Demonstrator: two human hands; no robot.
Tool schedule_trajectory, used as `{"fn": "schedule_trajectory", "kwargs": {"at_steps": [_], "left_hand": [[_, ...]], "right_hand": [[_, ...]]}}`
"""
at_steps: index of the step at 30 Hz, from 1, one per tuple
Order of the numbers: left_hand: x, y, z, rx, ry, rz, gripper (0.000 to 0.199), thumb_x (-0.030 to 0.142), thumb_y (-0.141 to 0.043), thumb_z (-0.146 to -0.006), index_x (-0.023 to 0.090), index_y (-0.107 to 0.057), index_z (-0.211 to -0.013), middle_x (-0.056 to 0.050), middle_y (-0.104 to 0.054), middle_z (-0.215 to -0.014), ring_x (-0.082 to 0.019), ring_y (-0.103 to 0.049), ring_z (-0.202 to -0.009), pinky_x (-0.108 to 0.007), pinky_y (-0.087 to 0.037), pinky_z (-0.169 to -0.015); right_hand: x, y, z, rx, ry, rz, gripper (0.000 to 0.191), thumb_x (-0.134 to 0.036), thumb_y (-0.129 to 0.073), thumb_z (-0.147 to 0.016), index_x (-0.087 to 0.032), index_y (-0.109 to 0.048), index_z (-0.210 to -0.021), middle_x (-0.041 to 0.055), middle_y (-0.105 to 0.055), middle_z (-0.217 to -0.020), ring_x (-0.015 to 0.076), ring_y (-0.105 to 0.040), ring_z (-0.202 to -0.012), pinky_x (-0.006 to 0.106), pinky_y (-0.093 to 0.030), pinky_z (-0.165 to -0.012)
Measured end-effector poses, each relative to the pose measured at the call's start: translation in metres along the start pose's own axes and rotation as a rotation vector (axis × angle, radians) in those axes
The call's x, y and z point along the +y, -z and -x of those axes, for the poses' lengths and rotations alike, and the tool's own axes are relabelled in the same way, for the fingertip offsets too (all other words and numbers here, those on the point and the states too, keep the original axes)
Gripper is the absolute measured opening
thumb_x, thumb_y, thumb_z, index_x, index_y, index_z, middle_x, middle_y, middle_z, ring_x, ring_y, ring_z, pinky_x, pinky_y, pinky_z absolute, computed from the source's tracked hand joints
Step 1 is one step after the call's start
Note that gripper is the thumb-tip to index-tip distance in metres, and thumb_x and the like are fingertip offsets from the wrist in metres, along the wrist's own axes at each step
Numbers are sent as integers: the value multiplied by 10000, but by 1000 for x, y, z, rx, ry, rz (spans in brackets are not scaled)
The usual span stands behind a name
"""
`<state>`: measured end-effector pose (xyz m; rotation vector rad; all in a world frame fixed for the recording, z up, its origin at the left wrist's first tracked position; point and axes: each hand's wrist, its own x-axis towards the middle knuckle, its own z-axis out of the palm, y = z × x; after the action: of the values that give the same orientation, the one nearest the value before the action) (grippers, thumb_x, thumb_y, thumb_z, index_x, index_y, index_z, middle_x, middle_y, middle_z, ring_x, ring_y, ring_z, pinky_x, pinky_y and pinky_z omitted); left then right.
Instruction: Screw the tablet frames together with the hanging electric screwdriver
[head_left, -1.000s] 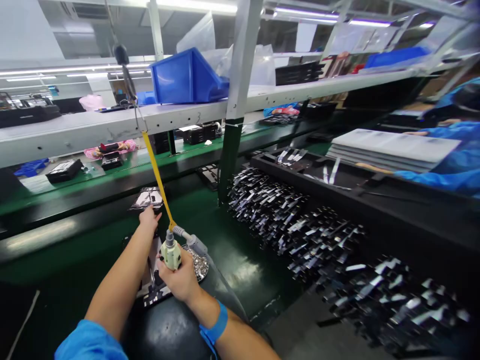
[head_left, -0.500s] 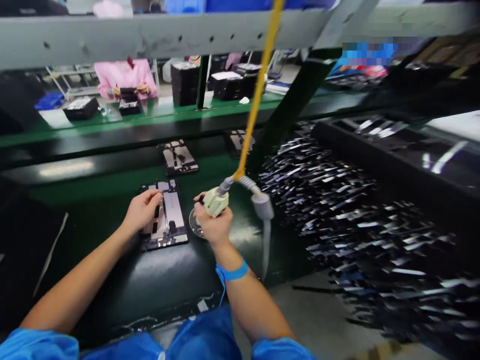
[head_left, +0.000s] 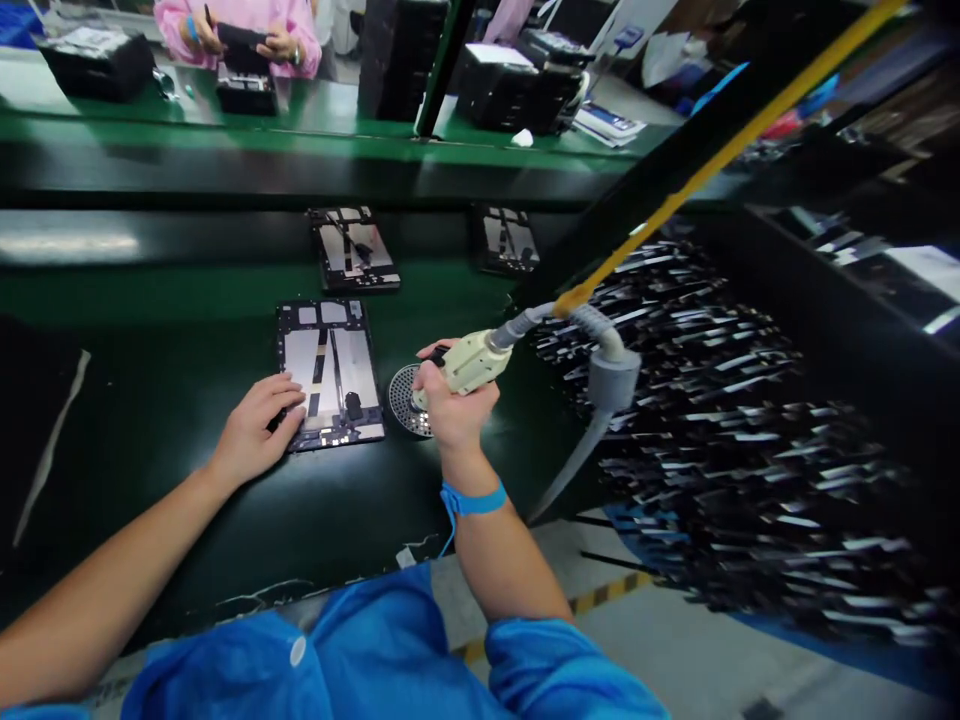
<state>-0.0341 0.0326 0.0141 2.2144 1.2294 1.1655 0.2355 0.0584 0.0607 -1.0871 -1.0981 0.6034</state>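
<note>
An opened tablet [head_left: 352,360] lies flat on the green work surface, its pale inner plates, dark strips and small boards exposed. At its lower left edge rests my left hand [head_left: 259,420], fingers stretched and thumb apart, touching the edge without a grip. My right hand [head_left: 459,408] is wrapped round a cream corded hand tool [head_left: 474,362] with a grey cable. The tool points left and down over a round perforated metal disc [head_left: 405,400], right of the tablet. My hand partly hides the tool's front end and the disc.
Two more opened tablets, one behind [head_left: 356,250] and one farther right [head_left: 508,240], lie toward the back. A yellow strap [head_left: 720,160] meets the cable. Many dark and silvery strips [head_left: 720,430] fill the right side. Across the bench a pink-sleeved person [head_left: 300,30] handles a device.
My left hand has moved from over the tablet's inside to its lower left edge, its pinch loosened. The tool stays in my right hand, near the disc. The camera view has tilted down.
</note>
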Motion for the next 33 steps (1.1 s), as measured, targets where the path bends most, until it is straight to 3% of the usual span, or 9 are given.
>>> {"fn": "schedule_trajectory", "kwargs": {"at_steps": [9,18,33], "left_hand": [[-1,2,0,-19,-42,-10,162,167,-628,-959,163,-722,-1091,-104,-708,-1166,-260,-617,-1250,-480,-511,-1104],[-4,1,1,-22,-44,1,157,165,-618,-968,169,-720,-1087,-97,-712,-1159,-255,-612,-1255,-485,-507,-1111],[-4,-4,-2,21,-23,23,132,179,-613,-971,167,-731,-1028,-94,-723,-1105,-251,-628,-1206,-460,-520,-1070]], "right_hand": [[-4,1,10,-20,39,-22,189,-244,-702,-829,-189,-611,-985,5,-688,-865,81,-593,-533,249,-535,-541],[1,2,10,-32,-8,27,186,-264,-708,-834,-166,-625,-969,16,-678,-828,111,-620,-593,282,-569,-617],[-9,0,8,-23,-3,33,174,-244,-687,-833,-171,-606,-969,18,-678,-838,101,-605,-551,266,-534,-556]]}}
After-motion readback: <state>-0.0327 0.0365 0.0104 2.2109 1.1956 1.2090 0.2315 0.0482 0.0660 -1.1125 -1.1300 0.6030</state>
